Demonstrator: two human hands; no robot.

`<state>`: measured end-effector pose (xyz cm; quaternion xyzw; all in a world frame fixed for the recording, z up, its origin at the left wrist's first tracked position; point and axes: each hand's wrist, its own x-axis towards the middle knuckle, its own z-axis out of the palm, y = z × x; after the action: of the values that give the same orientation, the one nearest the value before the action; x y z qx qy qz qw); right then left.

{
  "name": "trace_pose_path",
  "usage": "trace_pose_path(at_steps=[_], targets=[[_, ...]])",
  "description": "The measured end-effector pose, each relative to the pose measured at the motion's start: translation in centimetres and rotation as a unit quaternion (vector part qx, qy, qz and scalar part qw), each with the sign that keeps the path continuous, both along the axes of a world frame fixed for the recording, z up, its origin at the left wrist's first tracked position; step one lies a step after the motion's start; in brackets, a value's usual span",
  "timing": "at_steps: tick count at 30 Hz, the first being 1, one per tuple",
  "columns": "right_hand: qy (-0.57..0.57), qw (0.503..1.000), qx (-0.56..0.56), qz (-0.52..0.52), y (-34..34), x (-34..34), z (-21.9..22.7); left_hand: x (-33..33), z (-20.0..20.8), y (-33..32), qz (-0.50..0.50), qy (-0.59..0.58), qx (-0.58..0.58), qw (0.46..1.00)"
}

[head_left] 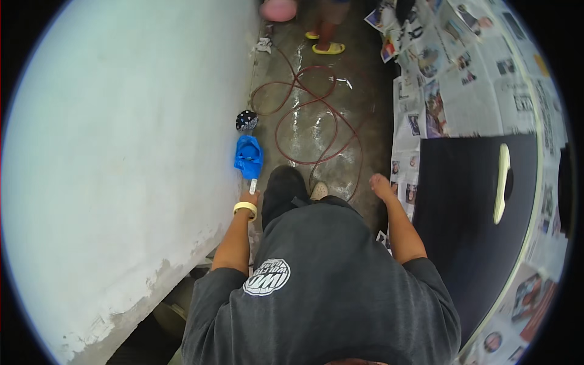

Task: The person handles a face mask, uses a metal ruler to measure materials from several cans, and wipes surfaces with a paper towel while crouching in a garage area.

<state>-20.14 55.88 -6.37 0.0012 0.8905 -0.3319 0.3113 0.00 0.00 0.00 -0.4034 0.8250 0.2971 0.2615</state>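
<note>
My left hand (249, 198) is closed around the white, narrow end (253, 186) of something. Crumpled blue plastic (248, 156) lies just beyond that end; whether the two are joined I cannot tell. A pale yellow tape roll (245, 210) sits around my left wrist like a bracelet. My right hand (382, 187) hangs beside the newspaper-covered vehicle side, its fingers curled and nothing visible in them. Close to it is a bare dark door panel (468, 231), framed by newspaper (453, 85) and tape. The door handle (502, 182) is wrapped in pale yellow tape.
A white wall (134, 146) runs along my left. Loops of reddish hose (298, 108) lie on the wet concrete floor ahead. A dark patterned cloth item (247, 120) rests by the wall. Farther off stands another person in yellow slippers (329, 48), near a pink round object (278, 10).
</note>
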Motion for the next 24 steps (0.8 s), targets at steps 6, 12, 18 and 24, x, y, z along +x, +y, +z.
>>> trace_pose_path(at_steps=[6, 12, 18, 24], targets=[[0.112, 0.989, -0.003, 0.098, -14.6, -15.6, 9.7, -8.8, -3.7, -8.3, 0.094, -0.002, 0.051, 0.994], [0.014, 0.977, 0.106, 0.184, -17.7, -20.8, 5.7, -22.1, -7.1, -11.9, 0.107, -0.037, 0.155, 0.981], [-0.039, 0.995, 0.09, -0.014, -24.7, -29.0, 9.8, -38.7, -6.2, -22.7, -0.037, 0.029, 0.069, 0.997], [0.064, 0.996, 0.035, -0.053, -30.5, -39.7, 14.5, -56.3, -3.5, -25.7, -0.019, 0.029, 0.119, 0.992]])
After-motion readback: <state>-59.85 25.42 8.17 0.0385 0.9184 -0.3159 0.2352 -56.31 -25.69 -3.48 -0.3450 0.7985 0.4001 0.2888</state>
